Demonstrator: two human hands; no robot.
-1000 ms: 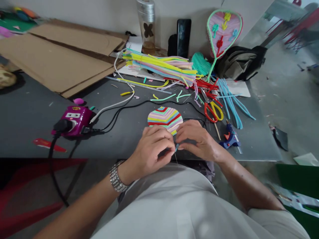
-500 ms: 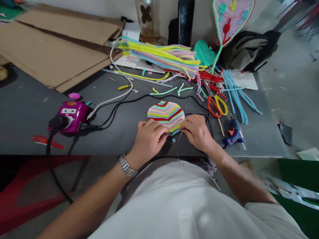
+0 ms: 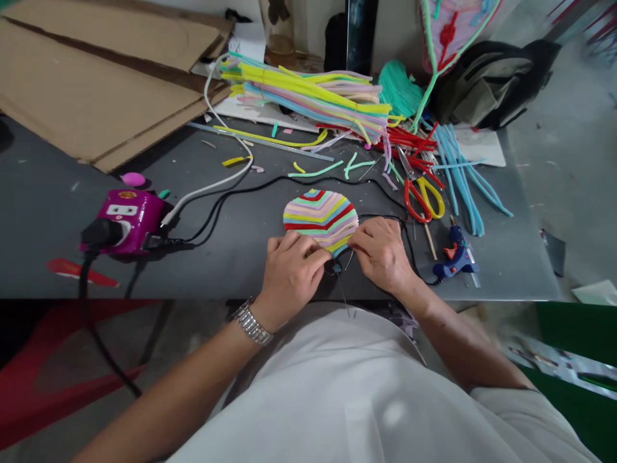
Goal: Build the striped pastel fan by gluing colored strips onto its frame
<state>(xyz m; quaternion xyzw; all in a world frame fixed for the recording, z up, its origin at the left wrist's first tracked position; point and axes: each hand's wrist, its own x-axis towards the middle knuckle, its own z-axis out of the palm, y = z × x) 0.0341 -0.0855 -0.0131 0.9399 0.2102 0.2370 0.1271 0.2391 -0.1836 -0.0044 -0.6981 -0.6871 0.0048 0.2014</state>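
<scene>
A rounded piece of chevron-striped pipe cleaners [image 3: 321, 215] lies at the table's front, in red, yellow, pink, green and blue. Its lower left edge is pinched by my left hand [image 3: 295, 267], fingers closed. On the lower right edge, my right hand [image 3: 383, 254] is closed in a pinch as well. Thin wires and a small bluish bit [image 3: 337, 268] stick out below the piece, between the hands. What lies right under the fingertips is hidden.
Scissors [image 3: 419, 199] and a blue glue gun [image 3: 456, 254] lie to the right. Bundled pipe cleaners [image 3: 313, 96] stretch across the back. A purple power adapter [image 3: 128, 222] with cords stands left, near cardboard sheets [image 3: 106, 83]. Blue pipe cleaners [image 3: 465, 173] lie back right.
The camera view has shifted slightly. Both hands stay at the striped piece's lower edge; my left fingers have moved slightly toward its bottom tip.
</scene>
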